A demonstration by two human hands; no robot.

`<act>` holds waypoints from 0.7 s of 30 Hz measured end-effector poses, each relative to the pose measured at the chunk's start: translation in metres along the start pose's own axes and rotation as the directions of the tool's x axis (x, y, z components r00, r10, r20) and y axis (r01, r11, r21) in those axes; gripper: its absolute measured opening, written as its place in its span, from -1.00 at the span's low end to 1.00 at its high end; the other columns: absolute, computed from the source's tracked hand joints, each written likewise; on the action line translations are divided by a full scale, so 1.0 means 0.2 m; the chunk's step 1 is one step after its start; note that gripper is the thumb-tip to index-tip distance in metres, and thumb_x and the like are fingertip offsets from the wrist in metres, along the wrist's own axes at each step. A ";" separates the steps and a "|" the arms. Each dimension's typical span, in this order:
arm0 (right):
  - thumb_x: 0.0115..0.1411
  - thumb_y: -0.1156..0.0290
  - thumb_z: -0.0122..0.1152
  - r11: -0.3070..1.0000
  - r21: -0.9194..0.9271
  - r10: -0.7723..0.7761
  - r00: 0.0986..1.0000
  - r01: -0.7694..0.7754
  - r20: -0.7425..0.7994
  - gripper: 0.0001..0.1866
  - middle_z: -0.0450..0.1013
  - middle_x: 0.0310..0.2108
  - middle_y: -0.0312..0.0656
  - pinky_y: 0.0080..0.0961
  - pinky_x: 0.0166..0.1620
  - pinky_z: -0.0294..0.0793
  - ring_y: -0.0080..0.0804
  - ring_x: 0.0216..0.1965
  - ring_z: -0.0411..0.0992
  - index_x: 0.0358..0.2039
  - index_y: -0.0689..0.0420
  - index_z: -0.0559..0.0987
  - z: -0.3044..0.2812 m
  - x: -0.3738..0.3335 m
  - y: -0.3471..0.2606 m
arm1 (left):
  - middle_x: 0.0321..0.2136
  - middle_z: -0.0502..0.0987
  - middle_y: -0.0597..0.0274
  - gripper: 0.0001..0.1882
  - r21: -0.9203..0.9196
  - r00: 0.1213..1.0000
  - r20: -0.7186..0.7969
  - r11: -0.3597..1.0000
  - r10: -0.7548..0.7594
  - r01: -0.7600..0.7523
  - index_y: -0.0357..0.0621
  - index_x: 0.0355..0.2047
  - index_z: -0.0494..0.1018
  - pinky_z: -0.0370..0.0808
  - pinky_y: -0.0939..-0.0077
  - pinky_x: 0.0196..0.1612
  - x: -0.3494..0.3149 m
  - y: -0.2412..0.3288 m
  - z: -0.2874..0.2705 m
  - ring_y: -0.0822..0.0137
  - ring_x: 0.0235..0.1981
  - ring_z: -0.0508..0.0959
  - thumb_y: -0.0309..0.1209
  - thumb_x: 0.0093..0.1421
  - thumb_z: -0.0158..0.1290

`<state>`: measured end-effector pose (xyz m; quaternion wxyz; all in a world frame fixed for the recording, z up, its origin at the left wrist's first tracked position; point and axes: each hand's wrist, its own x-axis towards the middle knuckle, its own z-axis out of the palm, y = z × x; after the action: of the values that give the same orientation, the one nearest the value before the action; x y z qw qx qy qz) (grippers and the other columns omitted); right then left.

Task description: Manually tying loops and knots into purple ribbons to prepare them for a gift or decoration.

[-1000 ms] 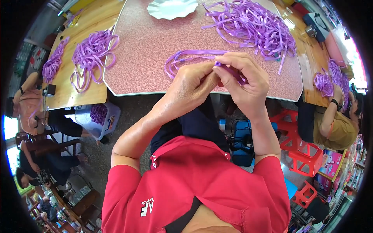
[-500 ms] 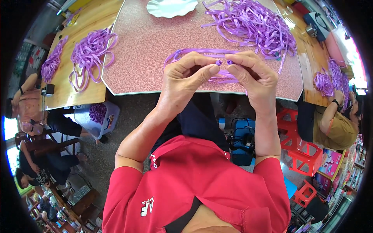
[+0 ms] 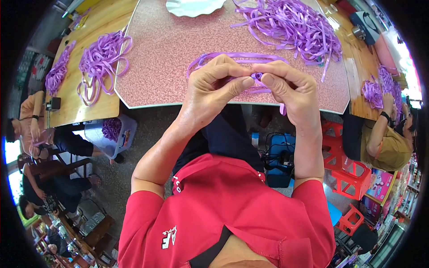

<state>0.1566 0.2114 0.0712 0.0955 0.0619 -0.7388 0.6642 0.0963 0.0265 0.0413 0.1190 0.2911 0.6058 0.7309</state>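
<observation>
Thumb and fingers of my left hand [image 3: 216, 87] are pinched on one small dark purple end piece [image 3: 256, 76] of a purple lanyard strap. My right hand [image 3: 288, 85] pinches the matching end from the other side, and the two ends meet between my fingertips. Fingers hide most of both ends, so I cannot tell whether they are joined. The flat purple strap [image 3: 243, 56] loops over the table just beyond my hands, and a short bit hangs below my right hand.
A big tangle of purple straps [image 3: 290, 29] lies at the far right of the pink speckled table [image 3: 156, 58]. A white scalloped plate [image 3: 195, 6] stands at the far edge. More straps [image 3: 103, 60] lie on the wooden table at left. Other people sit on both sides; red stools [image 3: 353, 181] stand right.
The two small purple ends, apart before, have come together between my fingertips as my hands drew closer. At left, another person's arm has moved.
</observation>
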 end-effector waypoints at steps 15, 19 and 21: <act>0.19 0.53 0.28 0.958 0.267 0.139 0.986 -0.110 -0.096 -0.82 0.46 -0.51 -0.35 -0.78 -0.61 0.06 -0.80 -0.64 0.19 -0.19 0.28 0.58 0.00 -0.02 0.01 | -0.38 0.50 0.34 -0.86 -0.061 1.000 0.006 0.998 -0.014 0.015 -0.20 -0.28 0.62 0.39 0.63 -0.23 0.03 0.00 0.01 0.53 -0.29 0.45 -0.45 0.15 0.25; 0.18 0.56 0.28 0.973 0.228 0.064 0.990 -0.033 -0.129 -0.83 0.45 -0.52 -0.36 -0.78 -0.60 0.07 -0.79 -0.63 0.19 -0.20 0.28 0.58 0.03 -0.02 0.02 | -0.36 0.50 0.33 -0.85 -0.068 0.999 0.002 0.997 -0.046 0.046 -0.22 -0.27 0.61 0.40 0.62 -0.20 0.02 -0.01 0.02 0.52 -0.27 0.47 -0.45 0.15 0.25; 0.19 0.54 0.30 0.972 0.234 0.036 0.993 -0.008 -0.113 -0.86 0.52 -0.44 -0.39 -0.86 -0.47 0.26 -0.83 -0.48 0.35 -0.22 0.23 0.62 0.02 -0.02 0.02 | -0.34 0.51 0.32 -0.84 -0.079 1.000 0.012 0.997 -0.023 0.024 -0.24 -0.26 0.60 0.41 0.60 -0.19 0.02 -0.01 0.02 0.53 -0.27 0.47 -0.45 0.16 0.24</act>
<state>0.1605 0.2071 0.0666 0.1230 0.0257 -0.6496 0.7498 0.0940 0.0329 0.0405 0.1424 0.2830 0.5793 0.7510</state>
